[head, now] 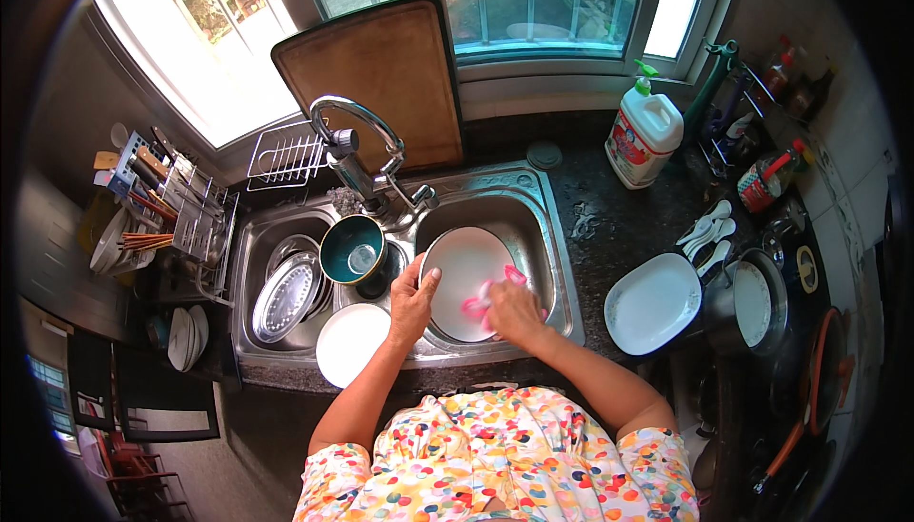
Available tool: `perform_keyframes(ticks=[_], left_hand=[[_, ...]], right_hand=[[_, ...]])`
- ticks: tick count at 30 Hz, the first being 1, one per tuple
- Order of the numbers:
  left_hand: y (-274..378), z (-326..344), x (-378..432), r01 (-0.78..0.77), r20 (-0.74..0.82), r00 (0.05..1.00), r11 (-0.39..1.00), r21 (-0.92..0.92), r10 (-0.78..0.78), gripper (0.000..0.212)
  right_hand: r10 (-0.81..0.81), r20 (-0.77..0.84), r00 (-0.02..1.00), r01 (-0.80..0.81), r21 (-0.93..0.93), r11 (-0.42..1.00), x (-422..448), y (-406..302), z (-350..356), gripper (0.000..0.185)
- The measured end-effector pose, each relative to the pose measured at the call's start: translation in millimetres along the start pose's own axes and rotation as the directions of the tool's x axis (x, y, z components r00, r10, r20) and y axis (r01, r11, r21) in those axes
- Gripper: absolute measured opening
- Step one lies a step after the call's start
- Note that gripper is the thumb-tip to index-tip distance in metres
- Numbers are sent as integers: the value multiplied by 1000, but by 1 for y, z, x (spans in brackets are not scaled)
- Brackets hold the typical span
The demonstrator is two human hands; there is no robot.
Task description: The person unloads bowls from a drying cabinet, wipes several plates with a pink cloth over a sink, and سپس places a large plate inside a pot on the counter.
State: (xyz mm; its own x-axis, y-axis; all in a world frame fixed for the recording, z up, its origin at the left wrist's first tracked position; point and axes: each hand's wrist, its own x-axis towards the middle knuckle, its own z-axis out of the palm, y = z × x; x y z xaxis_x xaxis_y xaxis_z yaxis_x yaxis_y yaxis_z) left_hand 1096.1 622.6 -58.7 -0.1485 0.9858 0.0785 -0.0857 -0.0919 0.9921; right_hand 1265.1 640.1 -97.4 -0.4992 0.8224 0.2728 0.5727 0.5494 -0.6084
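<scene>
My left hand point(413, 302) grips the left rim of a round white plate point(457, 265), its thumb on the upper face. The plate is tilted over the right basin point(539, 225) of a steel sink. In my right hand point(515, 313) is a pink and white scrubbing cloth or mesh point(475, 305), pressed against the plate's lower right; it is blurred and partly hidden by my fingers. Left of the plate, a dark green bowl point(343, 254) stands on the divider between the basins. Below it, another white plate point(353, 343) lies over the sink's front edge.
Metal plates or lids point(287, 297) lean in the left basin. A curved faucet point(357, 165) rises behind the sink. On the right counter are a soap jug point(643, 133), a white platter point(653, 304), white spoons point(707, 233) and a pot point(775, 293). A dish rack point(196, 225) stands left.
</scene>
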Motion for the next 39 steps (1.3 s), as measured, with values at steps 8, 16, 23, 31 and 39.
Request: perform_keyframes(ticks=[8, 16, 23, 31, 39], left_hand=[[-7, 18, -11, 149, 90, 985, 988, -25, -146, 26], [4, 3, -2, 75, 41, 996, 997, -9, -74, 27], [11, 3, 7, -2, 50, 999, 1000, 16, 1, 28], [1, -7, 1, 256, -8, 961, 894, -368, -278, 20], [-4, 8, -6, 354, 32, 918, 781, -514, -395, 24]], right_hand=[[309, -373, 875, -283, 123, 951, 54, 1, -5, 18], [365, 187, 912, -384, 700, 602, 33, -38, -6, 13], [2, -153, 988, -43, -263, 964, -9, 1, 8, 14], [634, 41, 773, -3, 998, -61, 14, 74, -47, 16], [461, 229, 857, -2, 897, -443, -9, 18, -36, 51]])
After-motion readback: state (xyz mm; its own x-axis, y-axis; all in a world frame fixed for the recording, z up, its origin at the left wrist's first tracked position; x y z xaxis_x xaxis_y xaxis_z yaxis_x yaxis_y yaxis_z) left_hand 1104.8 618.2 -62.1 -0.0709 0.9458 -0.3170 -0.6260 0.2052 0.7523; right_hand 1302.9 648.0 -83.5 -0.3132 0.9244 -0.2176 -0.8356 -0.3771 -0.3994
